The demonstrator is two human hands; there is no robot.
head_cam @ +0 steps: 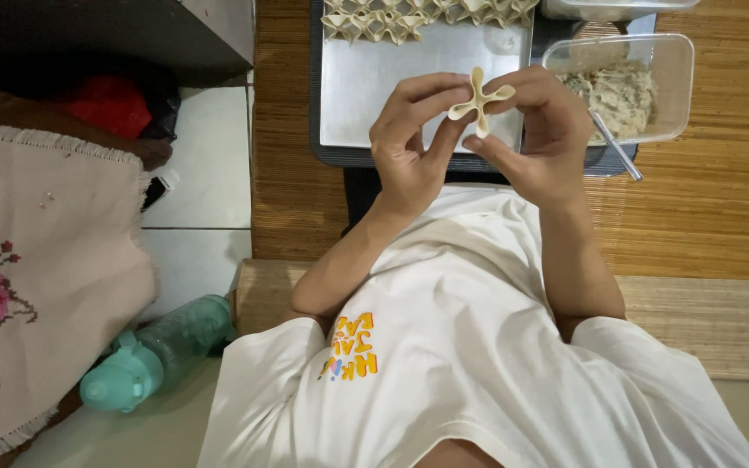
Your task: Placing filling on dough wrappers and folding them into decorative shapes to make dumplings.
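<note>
Both hands are up over the tray: the left hand (409, 139) and right hand (541, 130) pinch a folded dumpling (479, 100) between their fingertips, held in the air between them. Beneath sits a metal tray (409, 87) with finished dumplings (400, 19) along its far edge. Right of it, a clear tub of filling (630, 87) with a spoon (615, 146) on the desk (721, 208).
</note>
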